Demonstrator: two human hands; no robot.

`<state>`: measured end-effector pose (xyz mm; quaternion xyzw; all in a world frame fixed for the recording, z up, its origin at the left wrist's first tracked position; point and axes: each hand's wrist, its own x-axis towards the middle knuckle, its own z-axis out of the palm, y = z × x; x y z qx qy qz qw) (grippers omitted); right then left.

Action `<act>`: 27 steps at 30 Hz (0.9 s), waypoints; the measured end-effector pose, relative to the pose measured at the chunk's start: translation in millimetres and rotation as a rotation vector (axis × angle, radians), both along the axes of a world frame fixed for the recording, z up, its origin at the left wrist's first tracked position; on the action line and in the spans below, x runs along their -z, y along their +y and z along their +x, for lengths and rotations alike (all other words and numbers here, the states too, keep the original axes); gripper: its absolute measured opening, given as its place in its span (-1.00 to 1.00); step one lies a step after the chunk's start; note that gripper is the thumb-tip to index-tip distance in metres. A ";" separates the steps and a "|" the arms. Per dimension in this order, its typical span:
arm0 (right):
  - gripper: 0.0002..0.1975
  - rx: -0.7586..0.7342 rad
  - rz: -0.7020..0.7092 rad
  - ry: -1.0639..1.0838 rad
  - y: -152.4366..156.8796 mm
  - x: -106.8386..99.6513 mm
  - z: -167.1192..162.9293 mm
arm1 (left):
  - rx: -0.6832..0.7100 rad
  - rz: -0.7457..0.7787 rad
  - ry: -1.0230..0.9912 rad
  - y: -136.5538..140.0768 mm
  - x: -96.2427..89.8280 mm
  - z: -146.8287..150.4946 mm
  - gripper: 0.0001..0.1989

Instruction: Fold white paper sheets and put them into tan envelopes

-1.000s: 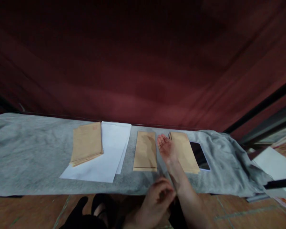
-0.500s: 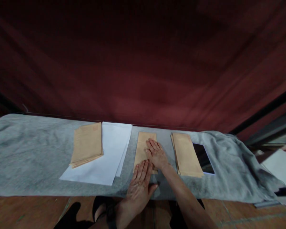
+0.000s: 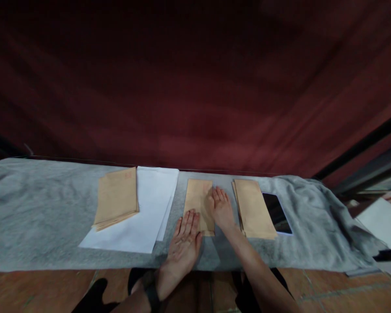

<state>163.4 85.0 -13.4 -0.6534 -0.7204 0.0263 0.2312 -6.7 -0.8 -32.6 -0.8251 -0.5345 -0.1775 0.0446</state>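
Observation:
A brown paper envelope (image 3: pixel 198 195) lies lengthwise in front of me on the grey cloth. My left hand (image 3: pixel 184 241) is open, its outstretched fingers over the envelope's lower left part. Along the envelope's right edge, my right hand (image 3: pixel 222 211) is open too, fingers extended and thumb side at the edge. Whether that hand presses on the envelope or only hovers beside it, I cannot tell. A dark band (image 3: pixel 150 290) is around my left wrist.
Several brown envelopes (image 3: pixel 117 193) rest on white paper sheets (image 3: pixel 154 195) to the left. Another envelope stack (image 3: pixel 254 211) partly covers a dark-screened phone or tablet (image 3: pixel 276 213) at right. Grey cloth (image 3: pixel 35 208) covers the table; a dark red curtain (image 3: pixel 195 108) hangs behind.
My right hand has slid right, off the envelope's middle to its right edge. My left hand has moved slightly left and down, uncovering more of the envelope.

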 end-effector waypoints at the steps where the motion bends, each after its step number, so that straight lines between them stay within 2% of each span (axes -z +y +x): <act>1: -0.45 -0.061 -0.002 0.051 -4.7 -0.5 -7.2 | -0.012 -0.008 0.008 1.8 1.0 -0.6 -0.41; 4: -0.46 -0.283 -0.035 0.093 -21.2 0.3 -26.8 | -0.041 -0.060 0.043 5.4 2.6 -1.3 -0.41; 6: -0.46 -0.337 -0.058 0.050 -31.4 2.1 -31.7 | -0.053 -0.094 0.065 6.6 2.0 -0.9 -0.41; 15: -0.45 -0.224 0.086 -0.148 -51.7 9.8 1.2 | -0.113 -0.113 0.073 9.9 -6.7 -3.3 -0.44; 22: -0.46 -0.168 0.024 -0.134 -54.1 -0.6 12.5 | -0.149 -0.113 0.058 16.8 -15.9 -8.5 -0.45; 24: -0.47 -0.210 -0.006 -0.108 -56.4 -6.5 7.9 | -0.146 -0.111 0.040 18.7 -17.1 -10.3 -0.45; 27: -0.47 -0.350 -0.045 -0.072 -64.7 -10.2 -3.1 | -0.142 -0.120 0.002 27.8 -18.8 -16.8 -0.46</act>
